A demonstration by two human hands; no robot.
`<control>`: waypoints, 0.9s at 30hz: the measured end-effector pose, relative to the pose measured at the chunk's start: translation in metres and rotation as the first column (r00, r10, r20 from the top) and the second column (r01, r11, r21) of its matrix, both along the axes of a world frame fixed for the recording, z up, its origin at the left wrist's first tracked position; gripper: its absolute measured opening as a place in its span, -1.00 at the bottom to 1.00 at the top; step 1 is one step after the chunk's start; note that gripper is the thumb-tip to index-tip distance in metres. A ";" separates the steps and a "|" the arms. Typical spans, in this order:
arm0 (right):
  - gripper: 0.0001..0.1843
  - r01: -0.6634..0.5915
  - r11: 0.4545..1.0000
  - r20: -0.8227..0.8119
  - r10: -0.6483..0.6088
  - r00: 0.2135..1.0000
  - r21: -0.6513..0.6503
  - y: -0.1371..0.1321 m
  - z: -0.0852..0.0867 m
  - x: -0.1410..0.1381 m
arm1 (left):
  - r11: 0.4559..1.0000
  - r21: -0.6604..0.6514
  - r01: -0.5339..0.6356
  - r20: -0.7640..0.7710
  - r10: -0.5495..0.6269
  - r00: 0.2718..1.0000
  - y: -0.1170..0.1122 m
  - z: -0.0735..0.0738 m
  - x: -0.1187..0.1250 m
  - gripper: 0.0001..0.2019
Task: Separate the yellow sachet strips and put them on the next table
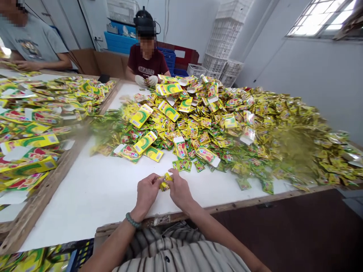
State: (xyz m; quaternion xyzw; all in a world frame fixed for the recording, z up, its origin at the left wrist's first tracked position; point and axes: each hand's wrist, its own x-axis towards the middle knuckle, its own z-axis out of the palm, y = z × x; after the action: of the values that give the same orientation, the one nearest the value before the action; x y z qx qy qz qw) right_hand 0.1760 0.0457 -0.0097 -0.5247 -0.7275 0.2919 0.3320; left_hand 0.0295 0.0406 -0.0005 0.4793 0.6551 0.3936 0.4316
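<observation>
While yellow packaging [164, 184] is held over the near part of the white tabletop [85, 189], it is pinched from either side by the thumb and fingers of the left hand [146, 192] and the right hand [180, 189]; whether one piece or several are grasped cannot be told. A bracelet [132, 220] is worn on the left wrist. Just beyond the hands, green packets [183, 165] are scattered at the foot of a broad heap [255, 113] of small packets, over which yellow cartons [145, 142] are strewn. To the left, more cartons and packets are spread beyond a wooden divider [61, 177]. Across the table, something small is held in the white gloves [153, 80] of a co-worker [148, 64] in a dark red shirt. Behind the heap, white crates [219, 45] are stacked by the wall.
</observation>
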 end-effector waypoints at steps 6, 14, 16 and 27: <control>-0.68 -0.053 0.987 -0.259 0.012 0.966 -0.152 0.010 0.017 0.008 | 0.966 -0.160 0.202 0.404 -0.123 0.906 -0.002 0.006 -0.005 -0.63; -0.59 -0.145 0.909 -0.500 -0.077 0.863 -0.391 0.013 0.013 0.007 | 0.994 0.009 0.106 0.185 -0.106 0.977 -0.003 -0.008 0.000 -0.68; -0.58 -0.142 0.904 -0.470 -0.072 0.880 -0.404 0.011 0.009 0.004 | 0.997 0.048 0.062 0.170 -0.069 0.983 -0.005 -0.013 0.002 -0.71; -0.74 0.203 0.969 -0.094 -0.217 0.972 -0.139 0.037 0.007 0.014 | 0.989 0.142 -0.047 -0.068 0.057 0.996 -0.003 -0.009 -0.010 -0.69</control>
State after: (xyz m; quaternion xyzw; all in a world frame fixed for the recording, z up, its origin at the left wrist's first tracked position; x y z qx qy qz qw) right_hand 0.1901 0.0825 -0.0030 -0.6024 -0.6286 0.3294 0.3655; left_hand 0.0195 0.0375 -0.0091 0.5049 0.6534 0.4322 0.3625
